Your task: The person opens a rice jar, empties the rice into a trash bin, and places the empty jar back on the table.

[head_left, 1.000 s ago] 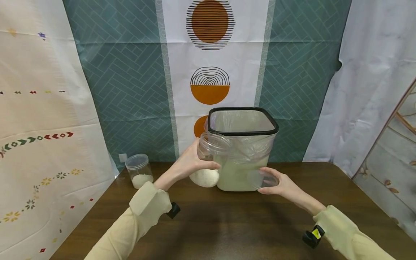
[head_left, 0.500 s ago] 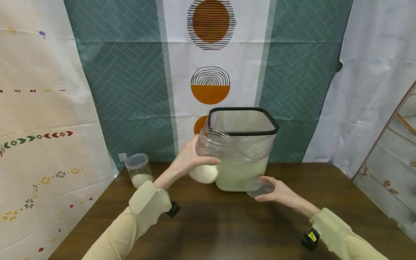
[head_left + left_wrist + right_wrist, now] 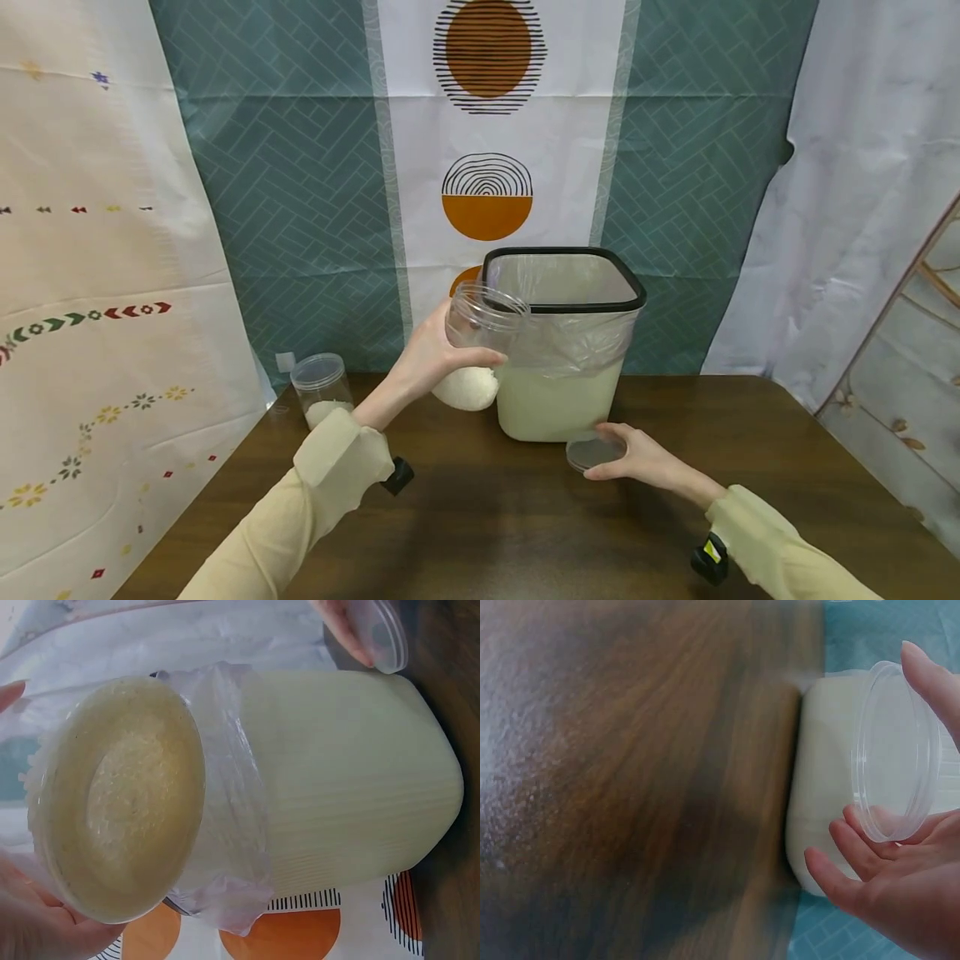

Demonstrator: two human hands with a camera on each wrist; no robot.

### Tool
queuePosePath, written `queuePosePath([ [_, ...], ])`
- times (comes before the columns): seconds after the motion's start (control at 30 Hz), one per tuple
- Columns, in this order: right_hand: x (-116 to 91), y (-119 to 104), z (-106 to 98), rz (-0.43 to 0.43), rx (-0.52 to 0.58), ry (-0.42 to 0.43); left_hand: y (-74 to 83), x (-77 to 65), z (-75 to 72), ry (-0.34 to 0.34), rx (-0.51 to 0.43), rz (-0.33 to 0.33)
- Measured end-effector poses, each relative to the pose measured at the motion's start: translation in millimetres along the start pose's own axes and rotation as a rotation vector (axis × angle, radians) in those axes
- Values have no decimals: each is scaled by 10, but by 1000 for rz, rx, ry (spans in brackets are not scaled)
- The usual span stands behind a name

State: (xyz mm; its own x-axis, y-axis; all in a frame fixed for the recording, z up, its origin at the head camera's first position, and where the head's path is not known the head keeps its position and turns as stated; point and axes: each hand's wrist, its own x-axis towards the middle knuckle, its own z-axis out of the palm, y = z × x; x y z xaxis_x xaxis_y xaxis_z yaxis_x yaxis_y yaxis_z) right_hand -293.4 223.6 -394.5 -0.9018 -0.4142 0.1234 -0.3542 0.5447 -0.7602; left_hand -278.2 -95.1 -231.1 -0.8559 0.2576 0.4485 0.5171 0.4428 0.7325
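My left hand [image 3: 438, 350] grips a clear plastic jar [image 3: 483, 321] whose top is off. White grains [image 3: 467, 388] lie in the bottom of the jar, which is raised and slightly tilted in front of the bin's left side. In the left wrist view the base of the jar [image 3: 124, 802] faces the camera. Between thumb and fingers, my right hand [image 3: 637, 457] holds a round clear lid [image 3: 588, 452] by its edge, low in front of the bin. The right wrist view shows the lid [image 3: 896, 750] close before the bin's wall.
A pale green bin [image 3: 558, 404] with a black rim and a plastic liner [image 3: 577, 346] stands at the back of the brown table [image 3: 480, 533]. A second lidded jar [image 3: 322, 387] with white grains stands at the back left. Patterned cloth [image 3: 300, 192] hangs behind.
My left hand has raised the jar a little beside the bin. My right hand has lowered the lid toward the table and turned it flatter.
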Motion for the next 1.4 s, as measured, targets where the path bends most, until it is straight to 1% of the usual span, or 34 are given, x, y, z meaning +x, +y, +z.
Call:
queuePosePath([
  [0.2,15,12,60,-10,-53,15,-2,13,-37,17,-34,5],
  [0.4,23,49,95,-22,-112,22,11,14,-93,47,-4,-27],
  [0.57,38,96,122,-20,-128,10,9,14,-119,51,1,-48],
  [0.83,55,110,161,-34,-179,17,6,36,-134,54,7,-53],
  [1.13,76,180,198,8,-186,3,26,48,-195,84,62,-64],
  [1.23,85,189,209,-5,-208,-1,15,50,-219,100,59,-70],
  [1.4,87,154,222,-24,-266,0,-8,54,-246,119,50,-56],
])
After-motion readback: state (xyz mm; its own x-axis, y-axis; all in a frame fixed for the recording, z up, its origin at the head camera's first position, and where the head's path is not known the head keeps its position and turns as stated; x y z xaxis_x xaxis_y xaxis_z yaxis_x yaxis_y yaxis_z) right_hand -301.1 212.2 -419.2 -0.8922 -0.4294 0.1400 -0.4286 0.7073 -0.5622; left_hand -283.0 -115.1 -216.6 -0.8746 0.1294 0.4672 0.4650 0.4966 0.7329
